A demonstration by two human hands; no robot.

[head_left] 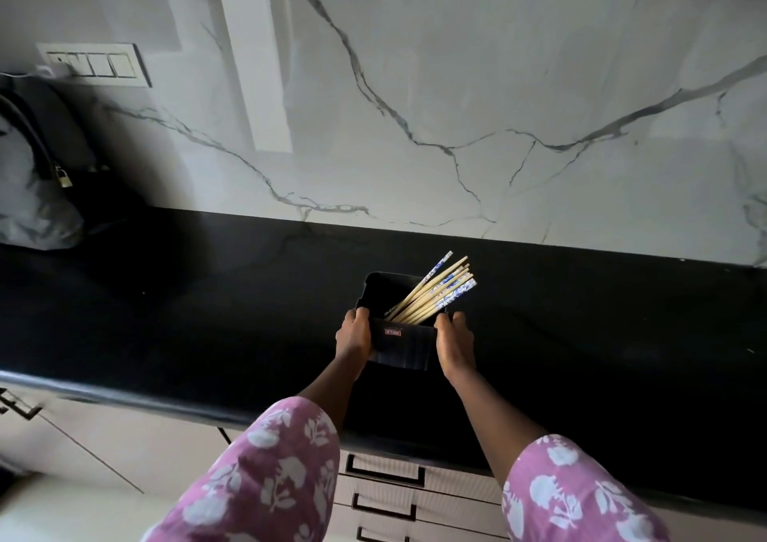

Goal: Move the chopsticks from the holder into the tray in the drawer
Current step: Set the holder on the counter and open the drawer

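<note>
The lower ends of the chopsticks (431,292) are hidden inside the black holder (400,344). Its small label (392,333) is too small to read. The fingers of both hands wrap out of sight behind its sides. A grey bag (29,184) is cut off by the left edge, and the lowest drawer (382,535) by the bottom edge.

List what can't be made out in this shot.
Head view only:
- Lower ends of the chopsticks: hidden inside the black holder.
- Holder's sides: covered by the left hand and right hand.
- Holder's small label: too small to read.
- Drawers: shut, so no tray shows.
</note>
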